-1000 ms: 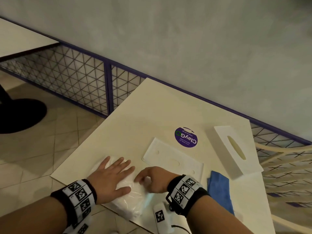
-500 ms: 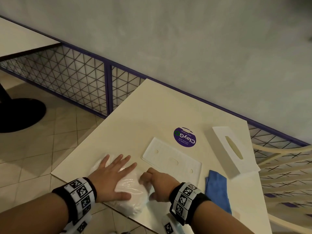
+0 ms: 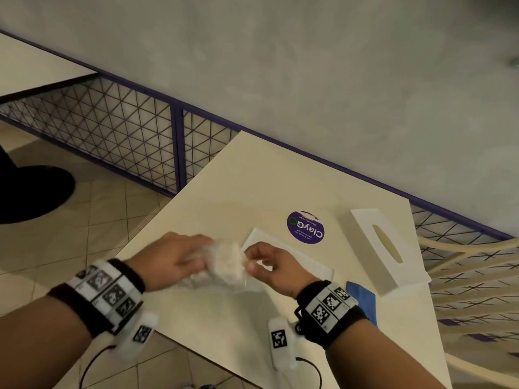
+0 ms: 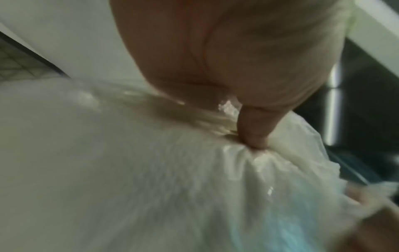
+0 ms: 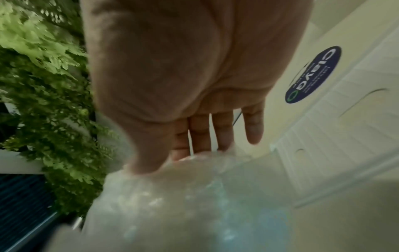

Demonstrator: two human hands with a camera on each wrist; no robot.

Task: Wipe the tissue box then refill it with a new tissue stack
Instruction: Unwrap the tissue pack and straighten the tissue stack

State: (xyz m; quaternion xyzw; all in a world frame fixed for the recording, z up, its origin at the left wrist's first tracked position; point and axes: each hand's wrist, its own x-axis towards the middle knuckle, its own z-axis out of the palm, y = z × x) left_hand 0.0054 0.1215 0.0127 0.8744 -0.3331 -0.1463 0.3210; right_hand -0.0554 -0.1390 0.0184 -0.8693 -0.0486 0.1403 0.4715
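Two hands on the new tissue stack (image 3: 224, 265) right now, and it's still in its clear plastic wrap, lifted just off the bench (image 3: 252, 178) near the front-left corner. The left hand (image 3: 171, 259) has its fingers curled round the left end of the pack, thumb dug into the wrap in the wrist view. The right hand (image 3: 269, 265) pinches the wrap at the right end, looks like it's about to tear it open, though that's my guess.

The tissue box (image 3: 384, 248) sits at the right edge, slot up and empty as far as I can see. Its flat base panel (image 3: 306, 256) lies off the box in the middle of the bench, partly behind the right hand. The blue cloth (image 3: 362, 299) is parked near the front-right, just beside the box. So the wiping is probably done, can't prove it from here. Left to do: unwrap, load the stack, snap the panel back on.
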